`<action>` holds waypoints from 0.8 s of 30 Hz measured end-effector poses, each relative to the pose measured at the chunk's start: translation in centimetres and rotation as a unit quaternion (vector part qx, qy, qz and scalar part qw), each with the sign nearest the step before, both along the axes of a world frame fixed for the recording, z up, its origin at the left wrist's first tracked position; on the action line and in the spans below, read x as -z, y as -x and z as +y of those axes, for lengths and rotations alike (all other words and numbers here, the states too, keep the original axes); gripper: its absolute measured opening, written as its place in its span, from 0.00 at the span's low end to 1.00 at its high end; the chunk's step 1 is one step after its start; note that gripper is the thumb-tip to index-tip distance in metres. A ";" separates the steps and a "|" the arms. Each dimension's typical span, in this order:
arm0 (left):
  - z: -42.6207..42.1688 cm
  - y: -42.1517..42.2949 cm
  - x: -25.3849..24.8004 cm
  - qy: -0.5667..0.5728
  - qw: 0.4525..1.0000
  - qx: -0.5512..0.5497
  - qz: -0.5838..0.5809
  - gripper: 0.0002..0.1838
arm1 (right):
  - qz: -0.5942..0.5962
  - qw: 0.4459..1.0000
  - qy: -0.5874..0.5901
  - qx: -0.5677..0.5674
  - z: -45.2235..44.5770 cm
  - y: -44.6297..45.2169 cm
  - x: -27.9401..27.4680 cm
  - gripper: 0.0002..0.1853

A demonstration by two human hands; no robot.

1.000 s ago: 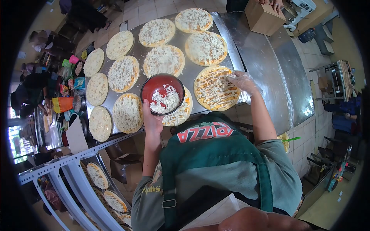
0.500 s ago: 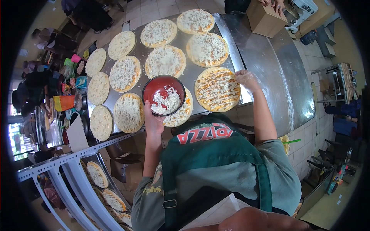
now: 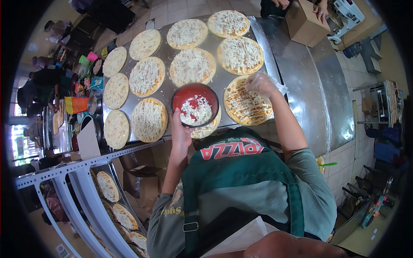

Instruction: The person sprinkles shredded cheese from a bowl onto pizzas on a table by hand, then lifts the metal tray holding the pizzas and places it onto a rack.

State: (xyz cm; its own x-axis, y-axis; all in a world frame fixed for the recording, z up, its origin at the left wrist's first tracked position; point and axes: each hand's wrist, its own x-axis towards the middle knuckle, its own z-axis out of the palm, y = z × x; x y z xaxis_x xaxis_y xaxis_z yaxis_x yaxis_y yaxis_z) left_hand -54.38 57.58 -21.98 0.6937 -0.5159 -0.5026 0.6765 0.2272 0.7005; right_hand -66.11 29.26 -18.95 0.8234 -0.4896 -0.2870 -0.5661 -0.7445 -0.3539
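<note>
My left hand point(image 3: 180, 132) holds a red bowl point(image 3: 189, 92) with a dark rim, its thumb over the near left edge. White crumbled cheese point(image 3: 198, 112) lies in the bowl. In a clear plastic glove, my right hand point(image 3: 260, 83) hovers at the upper right part of a pizza point(image 3: 247, 107) with brown and white sauce stripes and some cheese. Its fingers are bunched together, and what they hold is too small to name. The bowl partly covers another pizza point(image 3: 211, 129) at the table's near edge.
Several cheese-covered pizzas point(image 3: 192, 66) stand in rows on the metal table point(image 3: 167, 92). At the far right a co-worker's hands point(image 3: 320, 11) are at a cardboard box point(image 3: 306, 26). A metal rack point(image 3: 77, 167) with more pizzas point(image 3: 107, 186) stands at the lower left.
My right hand has moved from the pizza's right edge inward over its upper part. The table and pizzas have shifted slightly right in view. The bowl stays in my left hand.
</note>
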 end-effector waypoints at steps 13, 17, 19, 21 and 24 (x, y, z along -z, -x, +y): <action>-4.6 4.2 -2.5 0.014 0.971 0.100 -0.218 0.29 | -0.245 0.936 0.028 -0.252 9.7 -1.6 -0.6 0.16; -4.5 3.5 -2.3 0.048 0.981 0.083 -0.167 0.29 | -0.142 0.933 -0.067 -0.324 11.2 -0.9 -1.4 0.17; -4.4 3.9 -2.7 0.034 0.985 0.083 -0.150 0.29 | -0.033 0.962 -0.022 -0.269 10.5 -0.9 -1.5 0.19; -4.5 4.1 -2.8 0.005 0.981 0.070 -0.180 0.29 | -0.043 0.963 0.007 -0.266 10.6 -0.3 -0.5 0.21; -4.6 4.5 -2.4 -0.009 0.980 0.059 -0.188 0.28 | 0.007 0.975 -0.027 -0.219 11.2 -0.2 -1.0 0.26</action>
